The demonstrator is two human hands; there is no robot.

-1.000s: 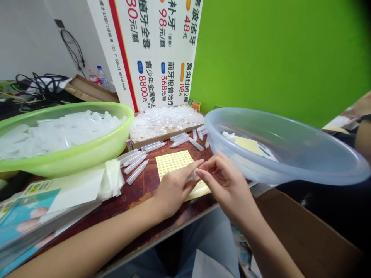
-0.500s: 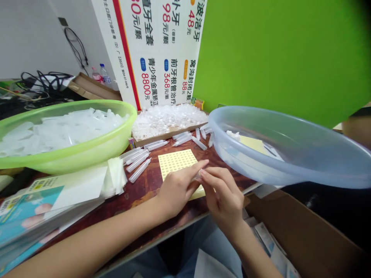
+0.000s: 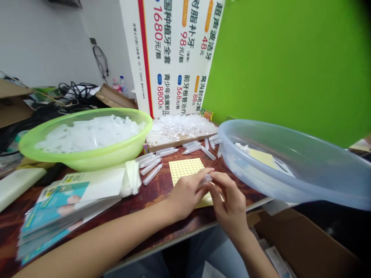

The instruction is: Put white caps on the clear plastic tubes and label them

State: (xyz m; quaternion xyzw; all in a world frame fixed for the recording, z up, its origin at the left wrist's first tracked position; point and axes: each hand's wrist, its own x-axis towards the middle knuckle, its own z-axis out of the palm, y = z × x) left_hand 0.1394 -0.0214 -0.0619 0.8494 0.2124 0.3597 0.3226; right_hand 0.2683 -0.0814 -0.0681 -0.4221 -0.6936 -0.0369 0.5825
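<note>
Head view: your left hand (image 3: 185,191) and right hand (image 3: 230,197) both pinch a clear plastic tube (image 3: 207,178), at 2 o'clock from the left and 10 o'clock from the right, long axis hidden, above a yellow sheet (image 3: 185,172).

The only view comes from a camera worn on the person's head, set above the near edge of the tabletop (image 3: 156,191). It faces forward and down, close over the left hand (image 3: 185,193) and right hand (image 3: 228,202), taking in the green wall (image 3: 290,65) beyond.
</note>
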